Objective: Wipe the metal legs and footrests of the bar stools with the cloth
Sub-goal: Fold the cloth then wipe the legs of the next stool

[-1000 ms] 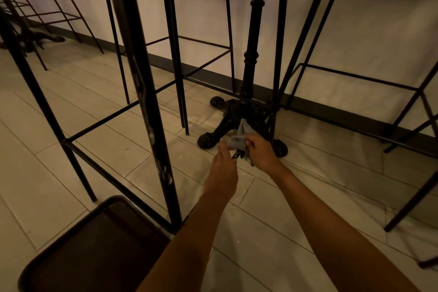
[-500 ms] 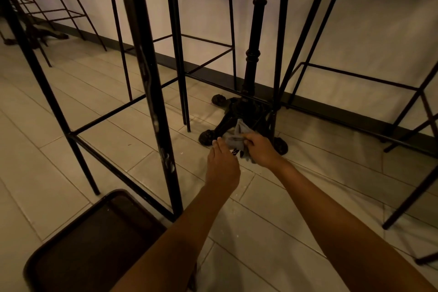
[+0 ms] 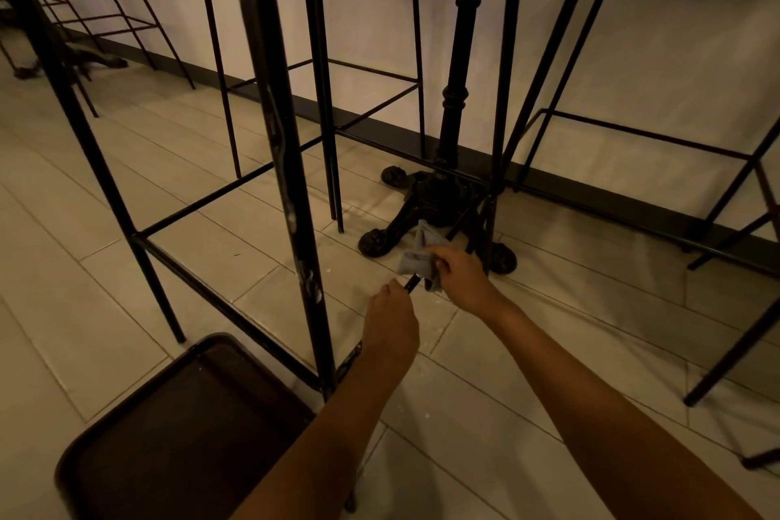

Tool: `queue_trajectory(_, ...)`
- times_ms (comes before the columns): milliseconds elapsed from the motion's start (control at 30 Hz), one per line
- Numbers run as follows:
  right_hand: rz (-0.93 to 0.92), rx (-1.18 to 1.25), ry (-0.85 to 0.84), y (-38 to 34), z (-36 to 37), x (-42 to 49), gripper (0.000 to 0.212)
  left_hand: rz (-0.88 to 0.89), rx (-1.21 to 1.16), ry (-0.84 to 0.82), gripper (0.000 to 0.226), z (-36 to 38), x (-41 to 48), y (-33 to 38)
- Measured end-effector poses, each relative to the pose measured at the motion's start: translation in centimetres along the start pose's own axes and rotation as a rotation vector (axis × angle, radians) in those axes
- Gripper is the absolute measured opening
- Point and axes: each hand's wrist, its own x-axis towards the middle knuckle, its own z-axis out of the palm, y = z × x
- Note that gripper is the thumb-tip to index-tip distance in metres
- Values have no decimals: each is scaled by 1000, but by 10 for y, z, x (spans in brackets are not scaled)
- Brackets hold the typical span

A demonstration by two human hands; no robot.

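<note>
Pale plank-tile floor [image 3: 548, 350] fills most of the view. A light wall [image 3: 633, 34] runs across the back, with a dark baseboard [image 3: 591, 203] along its foot.

The black metal bar stool frame nearest me stands centre-left. Its front leg [image 3: 278, 148] is upright, with scuffed, chipped paint down its length. A second stool frame [image 3: 633, 135] stands to the right, against the wall. More stool frames [image 3: 126, 19] are far left, well apart from me.

A cast-iron table pedestal [image 3: 426, 192] stands by the wall between the near stools, its clawed feet on the tiles. A dark brown seat [image 3: 181, 435] sits low left, just beside the scuffed leg.

Both my forearms reach in from the bottom edge.

My left hand [image 3: 392, 325] is back-up, fingers curled round the footrest rail [image 3: 411, 282] of the near stool. The fingertips are hidden.

My right hand [image 3: 462, 281] is just beyond it, pinching the grey cloth [image 3: 415, 260] around the same rail. One cloth corner sticks up and another hangs below the hand.

A short bare bit of rail shows between my hands. The cloth is on the rail, low, in front of the pedestal feet.
</note>
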Motion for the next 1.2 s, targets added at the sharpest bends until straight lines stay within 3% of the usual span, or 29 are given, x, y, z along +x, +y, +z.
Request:
queue_trajectory(167,7,36,-46,2,-4,10,48,14,-34,11,29,-3,-2,2)
queue_trajectory(500,-142,16,-101,-7,13,-16,48,21,-222,23,45,-6,0,-1)
queue_trajectory(600,-104,-10,-145,-10,7,-14,52,19,-246,72,55,-11,-1,2)
queue_trajectory(700,-34,188,-224,-16,-4,-17,55,113,-190,115,59,-15,4,11)
queue_trajectory(800,69,345,-247,-20,-16,-14,56,133,-271,58,49,-18,15,22)
queue_trajectory(900,205,461,-179,-17,-21,-8,46,98,-177,-52,54,-17,21,26)
queue_trajectory(967,161,365,-54,-12,-22,-3,31,102,-95,-76,59,-14,24,25)
queue_trajectory(1067,29,48,119,5,-26,11,40,93,18,-128,71,-12,29,24)
queue_trajectory(1200,-99,-316,15,26,-22,23,58,138,-79,-42,48,-9,28,25)
